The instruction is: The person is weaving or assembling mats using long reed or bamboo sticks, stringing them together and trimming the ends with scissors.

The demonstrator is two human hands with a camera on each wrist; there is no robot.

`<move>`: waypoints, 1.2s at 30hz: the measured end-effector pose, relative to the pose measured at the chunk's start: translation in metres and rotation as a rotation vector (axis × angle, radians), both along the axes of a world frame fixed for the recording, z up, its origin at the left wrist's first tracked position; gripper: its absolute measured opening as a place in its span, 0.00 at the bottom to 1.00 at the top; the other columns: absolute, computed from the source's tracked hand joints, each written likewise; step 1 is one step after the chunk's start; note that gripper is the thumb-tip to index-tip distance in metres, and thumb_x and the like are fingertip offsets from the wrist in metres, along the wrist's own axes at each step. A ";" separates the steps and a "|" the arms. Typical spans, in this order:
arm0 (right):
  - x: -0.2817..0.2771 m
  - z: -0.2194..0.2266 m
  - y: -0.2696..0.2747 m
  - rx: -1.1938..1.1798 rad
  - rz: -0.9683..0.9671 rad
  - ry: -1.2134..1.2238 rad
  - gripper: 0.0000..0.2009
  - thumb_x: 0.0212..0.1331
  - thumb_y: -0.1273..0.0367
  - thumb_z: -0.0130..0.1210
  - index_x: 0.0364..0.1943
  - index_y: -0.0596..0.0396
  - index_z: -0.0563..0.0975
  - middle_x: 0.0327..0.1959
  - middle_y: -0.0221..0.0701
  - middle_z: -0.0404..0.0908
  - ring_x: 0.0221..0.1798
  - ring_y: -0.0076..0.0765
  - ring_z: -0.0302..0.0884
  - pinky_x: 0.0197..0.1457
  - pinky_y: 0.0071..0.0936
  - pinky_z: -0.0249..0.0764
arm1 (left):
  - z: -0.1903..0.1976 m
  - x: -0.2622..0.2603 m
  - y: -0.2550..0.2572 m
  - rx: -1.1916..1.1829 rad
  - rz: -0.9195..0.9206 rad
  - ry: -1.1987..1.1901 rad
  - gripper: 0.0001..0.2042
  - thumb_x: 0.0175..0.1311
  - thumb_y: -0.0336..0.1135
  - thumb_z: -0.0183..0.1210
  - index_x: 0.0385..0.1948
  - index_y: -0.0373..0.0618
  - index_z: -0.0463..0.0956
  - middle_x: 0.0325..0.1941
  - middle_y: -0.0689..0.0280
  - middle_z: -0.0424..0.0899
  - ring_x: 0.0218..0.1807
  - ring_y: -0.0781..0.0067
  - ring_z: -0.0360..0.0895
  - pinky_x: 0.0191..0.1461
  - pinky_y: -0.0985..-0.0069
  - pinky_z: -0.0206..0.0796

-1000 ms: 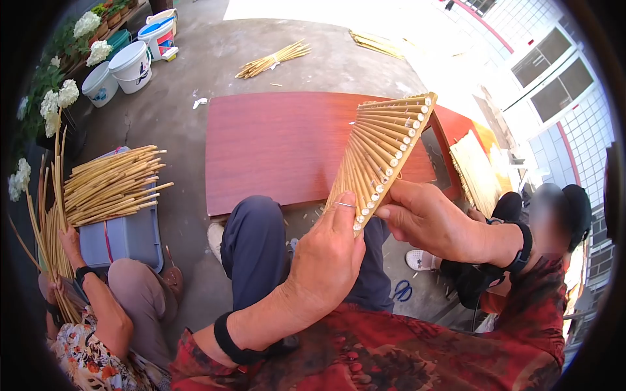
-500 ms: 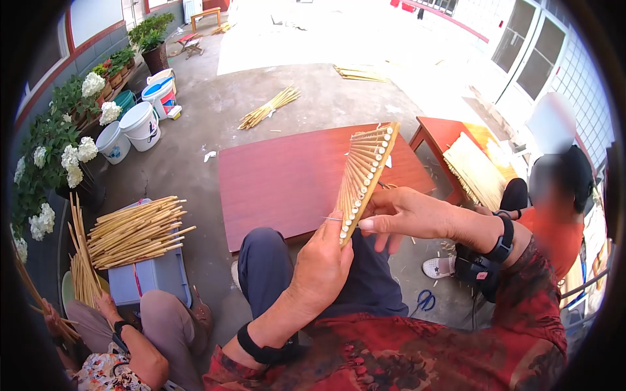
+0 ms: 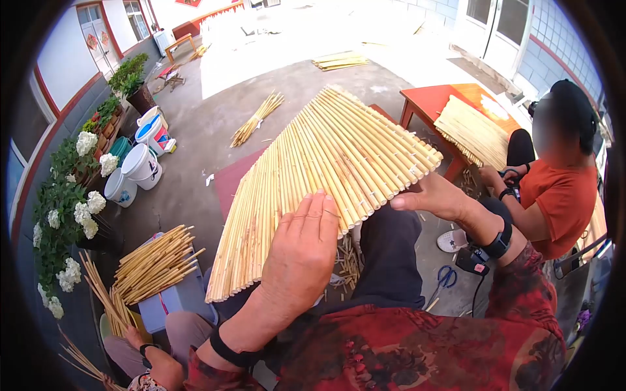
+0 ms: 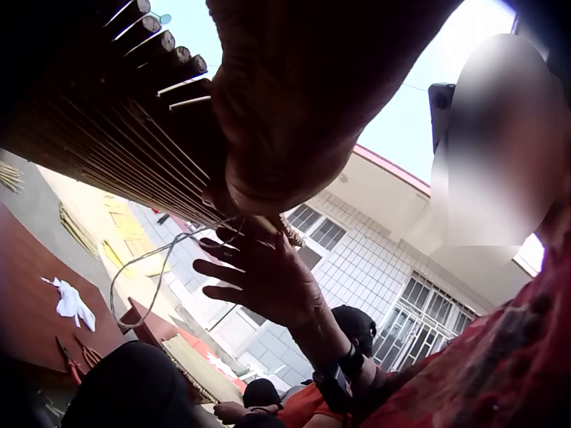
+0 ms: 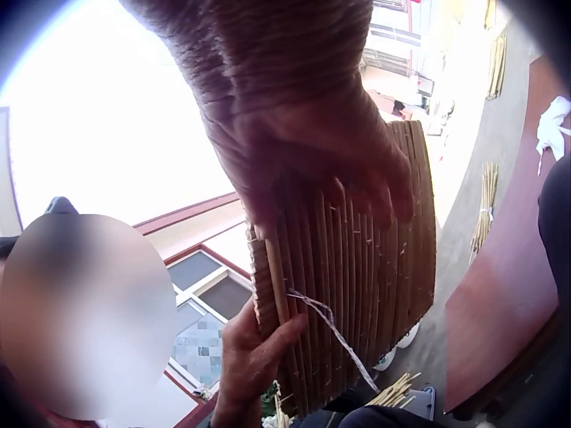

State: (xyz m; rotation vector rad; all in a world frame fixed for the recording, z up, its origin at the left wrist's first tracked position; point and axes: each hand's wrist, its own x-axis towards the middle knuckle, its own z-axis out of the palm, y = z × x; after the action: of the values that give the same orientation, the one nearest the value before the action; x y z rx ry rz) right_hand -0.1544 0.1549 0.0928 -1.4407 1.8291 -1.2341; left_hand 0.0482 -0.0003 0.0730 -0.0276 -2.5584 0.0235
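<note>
A fan-shaped panel of pale stalks, laced with thread near its edge, is tilted over the lap in the head view. My left hand lies with long fingers on its upper face; the right wrist view shows that hand's thumb against the underside, so it grips the near edge. My right hand is at the right corner, partly hidden behind the panel. In the left wrist view the right hand has its fingers spread. A pale cord hangs from the underside, looped in the left wrist view.
A low red table is mostly behind the panel, with a white cloth and red-handled tool on it. Blue scissors lie on the floor. A stalk bundle rests on a grey-blue box at left; a seated person is at right.
The panel has turned from nearly edge-on to show its broad upper face. My left hand's fingers now lie across that face, and the right hand has shifted toward the right corner.
</note>
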 end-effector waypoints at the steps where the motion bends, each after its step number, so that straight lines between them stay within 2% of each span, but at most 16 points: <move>1: -0.016 -0.011 -0.003 0.214 -0.001 -0.020 0.33 0.50 0.61 0.61 0.58 0.63 0.61 0.57 0.39 0.66 0.58 0.33 0.66 0.60 0.28 0.63 | -0.017 -0.006 -0.010 -0.028 0.039 -0.023 0.20 0.52 0.25 0.48 0.50 0.28 0.65 0.51 0.47 0.71 0.55 0.54 0.70 0.56 0.65 0.62; 2: -0.031 -0.026 -0.004 0.432 0.004 -0.043 0.31 0.50 0.62 0.60 0.56 0.63 0.64 0.55 0.40 0.68 0.55 0.34 0.69 0.58 0.27 0.65 | -0.036 -0.010 -0.020 -0.054 0.078 -0.049 0.21 0.52 0.22 0.47 0.52 0.28 0.63 0.53 0.47 0.70 0.57 0.53 0.68 0.59 0.65 0.60; 4: -0.057 -0.059 0.009 0.332 -0.070 0.068 0.24 0.52 0.64 0.59 0.51 0.63 0.69 0.44 0.39 0.75 0.51 0.35 0.71 0.54 0.29 0.68 | -0.080 -0.019 -0.048 -0.071 0.111 -0.073 0.20 0.53 0.25 0.47 0.50 0.29 0.64 0.53 0.49 0.70 0.57 0.55 0.68 0.57 0.64 0.61; 7: -0.087 -0.089 0.018 0.327 -0.218 0.011 0.20 0.54 0.66 0.56 0.50 0.63 0.71 0.43 0.37 0.75 0.47 0.32 0.74 0.48 0.27 0.72 | -0.134 -0.030 -0.084 -0.052 0.179 -0.125 0.19 0.54 0.29 0.47 0.49 0.30 0.65 0.53 0.51 0.70 0.58 0.57 0.67 0.56 0.63 0.61; 9: -0.100 -0.104 0.020 0.372 -0.380 -0.222 0.16 0.58 0.69 0.50 0.50 0.60 0.71 0.44 0.32 0.75 0.42 0.28 0.75 0.44 0.26 0.73 | -0.168 -0.033 -0.094 -0.005 0.200 -0.184 0.19 0.55 0.30 0.47 0.49 0.31 0.65 0.53 0.52 0.70 0.58 0.58 0.67 0.56 0.63 0.61; 12: -0.118 -0.131 0.020 0.394 -0.385 -0.245 0.14 0.60 0.70 0.48 0.48 0.60 0.72 0.40 0.31 0.75 0.39 0.26 0.76 0.38 0.25 0.75 | -0.210 -0.035 -0.100 -0.153 0.238 -0.377 0.19 0.55 0.31 0.48 0.49 0.33 0.66 0.52 0.54 0.71 0.57 0.59 0.68 0.56 0.62 0.60; 14: -0.126 -0.159 0.013 0.452 -0.412 -0.274 0.14 0.60 0.70 0.48 0.48 0.61 0.72 0.39 0.32 0.75 0.37 0.26 0.76 0.37 0.25 0.76 | -0.234 -0.032 -0.101 -0.178 0.278 -0.234 0.19 0.55 0.31 0.48 0.50 0.34 0.66 0.53 0.55 0.71 0.57 0.60 0.68 0.57 0.60 0.59; 20: -0.144 -0.233 -0.017 0.590 -0.378 -0.239 0.13 0.58 0.71 0.49 0.47 0.61 0.73 0.33 0.32 0.77 0.35 0.27 0.77 0.34 0.27 0.75 | -0.296 -0.040 -0.093 0.071 0.350 -0.309 0.20 0.56 0.30 0.47 0.52 0.38 0.65 0.58 0.56 0.68 0.63 0.60 0.61 0.63 0.58 0.51; 22: -0.145 -0.247 -0.030 0.649 -0.354 -0.184 0.14 0.57 0.71 0.50 0.46 0.61 0.73 0.31 0.34 0.78 0.34 0.28 0.77 0.34 0.28 0.75 | -0.305 -0.038 -0.091 0.164 0.353 -0.313 0.20 0.57 0.28 0.46 0.54 0.37 0.63 0.60 0.55 0.65 0.64 0.58 0.60 0.65 0.57 0.49; 24: -0.146 -0.261 -0.039 0.532 -0.373 0.182 0.13 0.53 0.69 0.53 0.41 0.62 0.76 0.30 0.46 0.79 0.40 0.46 0.78 0.40 0.36 0.73 | -0.310 -0.034 -0.090 0.169 0.364 -0.346 0.22 0.56 0.28 0.48 0.55 0.37 0.62 0.62 0.55 0.63 0.65 0.58 0.58 0.66 0.57 0.47; 25: -0.150 -0.270 -0.043 0.564 -0.408 0.185 0.14 0.50 0.69 0.55 0.40 0.62 0.75 0.34 0.50 0.78 0.43 0.54 0.75 0.46 0.39 0.70 | -0.311 -0.034 -0.090 0.164 0.365 -0.357 0.24 0.54 0.28 0.51 0.56 0.37 0.60 0.63 0.54 0.61 0.66 0.57 0.56 0.67 0.57 0.46; 30: -0.167 -0.309 -0.049 0.730 -0.395 0.401 0.16 0.49 0.70 0.58 0.41 0.65 0.71 0.38 0.45 0.78 0.36 0.42 0.79 0.40 0.32 0.74 | -0.283 -0.025 -0.078 0.386 0.379 -0.527 0.34 0.47 0.31 0.61 0.58 0.37 0.56 0.66 0.54 0.55 0.69 0.56 0.49 0.68 0.54 0.41; 32: -0.170 -0.320 -0.052 0.683 -0.455 0.112 0.13 0.47 0.69 0.57 0.36 0.63 0.76 0.33 0.50 0.78 0.41 0.54 0.76 0.43 0.40 0.71 | -0.272 -0.014 -0.072 0.416 0.423 -0.573 0.36 0.45 0.32 0.64 0.58 0.37 0.56 0.67 0.54 0.53 0.70 0.55 0.47 0.68 0.52 0.40; 33: -0.170 -0.313 -0.056 0.715 -0.518 -0.155 0.12 0.49 0.68 0.55 0.35 0.63 0.76 0.32 0.49 0.78 0.39 0.52 0.77 0.42 0.38 0.71 | -0.265 -0.010 -0.070 0.444 0.470 -0.646 0.34 0.47 0.33 0.63 0.58 0.37 0.57 0.67 0.54 0.52 0.70 0.54 0.46 0.68 0.50 0.39; 35: -0.168 -0.304 -0.061 0.710 -0.457 -0.033 0.12 0.51 0.67 0.53 0.34 0.63 0.76 0.31 0.48 0.79 0.39 0.50 0.77 0.42 0.38 0.71 | -0.252 -0.003 -0.068 0.479 0.520 -0.717 0.33 0.48 0.33 0.63 0.57 0.37 0.57 0.67 0.55 0.52 0.70 0.53 0.45 0.67 0.48 0.38; 36: -0.168 -0.301 -0.061 0.702 -0.402 0.088 0.12 0.53 0.66 0.52 0.34 0.62 0.77 0.31 0.48 0.79 0.38 0.49 0.77 0.42 0.37 0.71 | -0.245 0.003 -0.068 0.525 0.517 -0.729 0.31 0.49 0.34 0.62 0.56 0.37 0.59 0.66 0.54 0.55 0.68 0.52 0.50 0.66 0.51 0.43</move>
State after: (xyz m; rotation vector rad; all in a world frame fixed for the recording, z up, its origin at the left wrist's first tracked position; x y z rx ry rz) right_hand -0.3224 0.0939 -0.2085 -0.7687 2.3604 -0.5682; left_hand 0.0515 -0.0686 -0.1721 0.9845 -3.1111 -0.5483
